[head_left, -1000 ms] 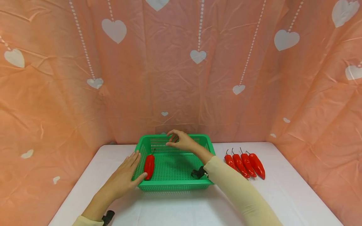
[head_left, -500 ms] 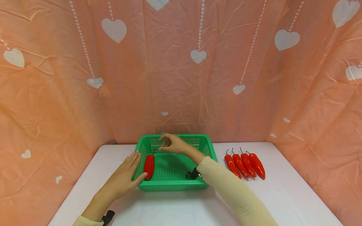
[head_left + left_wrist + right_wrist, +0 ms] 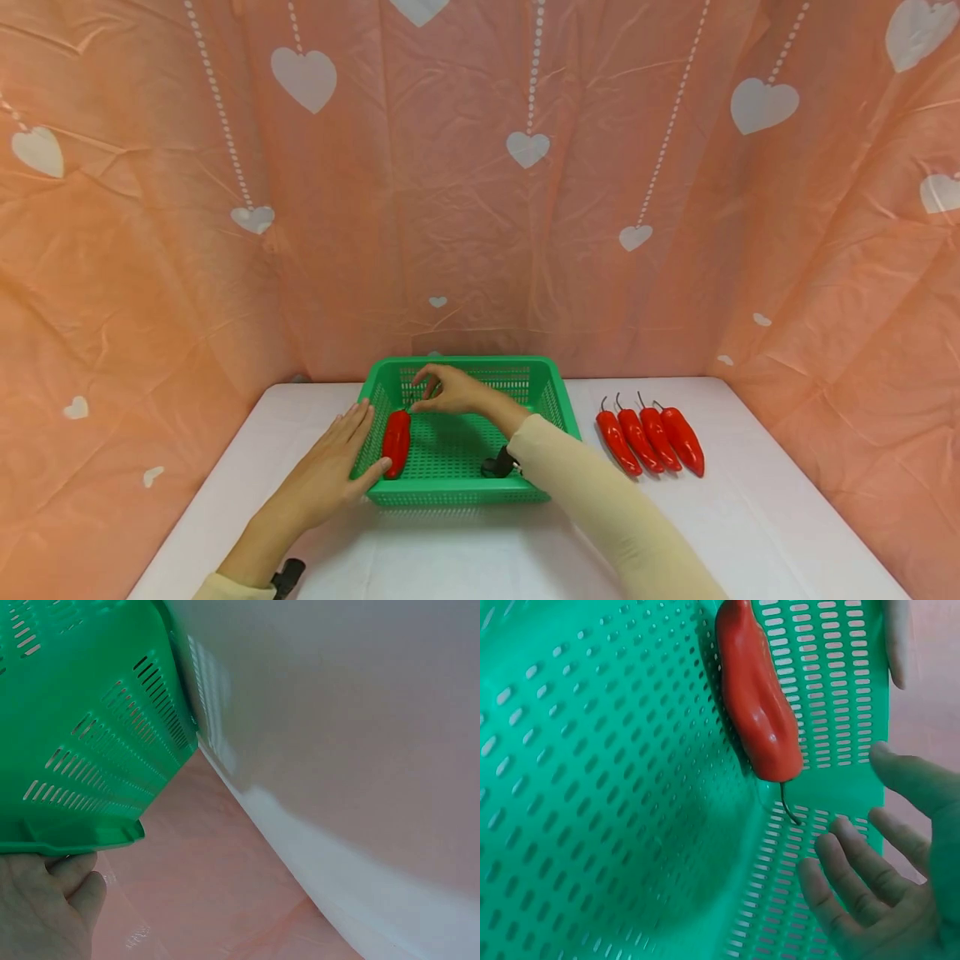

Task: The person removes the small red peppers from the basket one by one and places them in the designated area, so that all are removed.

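A green plastic basket (image 3: 457,484) with slotted walls stands on the white table. Along its left wall lies one red chili pepper (image 3: 396,443), its stem (image 3: 790,804) pointing to the far side. Reaching in from the right, my right hand (image 3: 454,390) hovers close to that stem, thumb and fingers parted; the right wrist view shows a gap between fingers and stem. My left hand (image 3: 324,467) rests along the basket's left rim, fingers straight, with the thumb over the front left corner beside the pepper's tip. In the left wrist view, the left hand's fingers (image 3: 73,874) touch the rim.
Several more red chili peppers (image 3: 651,437) lie side by side on the table (image 3: 750,500), right of the basket. An orange-pink curtain (image 3: 480,208) with white hearts encloses the back and sides.
My right hand has moved left and down inside the basket, from the back middle to the pepper's stem. The left hand, basket and peppers have stayed in place.
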Demonstrator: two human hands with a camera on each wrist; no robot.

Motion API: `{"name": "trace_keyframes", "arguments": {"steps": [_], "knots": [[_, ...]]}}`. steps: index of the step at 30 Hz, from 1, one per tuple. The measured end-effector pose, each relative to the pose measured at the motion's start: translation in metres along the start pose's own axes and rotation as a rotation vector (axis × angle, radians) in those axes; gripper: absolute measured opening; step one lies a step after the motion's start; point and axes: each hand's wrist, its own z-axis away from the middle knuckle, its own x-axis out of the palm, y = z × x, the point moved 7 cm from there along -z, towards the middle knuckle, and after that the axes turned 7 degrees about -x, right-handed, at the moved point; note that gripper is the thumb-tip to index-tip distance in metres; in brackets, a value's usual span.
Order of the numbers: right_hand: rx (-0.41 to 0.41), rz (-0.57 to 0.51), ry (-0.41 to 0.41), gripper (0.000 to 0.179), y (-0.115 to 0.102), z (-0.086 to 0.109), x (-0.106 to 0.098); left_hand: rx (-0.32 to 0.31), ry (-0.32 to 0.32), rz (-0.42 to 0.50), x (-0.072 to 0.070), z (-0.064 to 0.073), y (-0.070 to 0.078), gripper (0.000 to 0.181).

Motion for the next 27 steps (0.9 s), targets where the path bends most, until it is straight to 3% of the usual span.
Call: {"name": "trace_keyframes", "arguments": {"steps": [9, 27], "knots": [[-0.004, 0.019, -0.040, 0.050, -0.001, -0.007, 0.010, 0.008, 0.005, 0.004, 0.000, -0.001, 0.001, 0.086], [0.102, 0.078, -0.133, 0.052, 0.005, -0.013, 0.026, 0.017, 0.005, 0.000, -0.001, -0.001, 0.002, 0.087]]}}
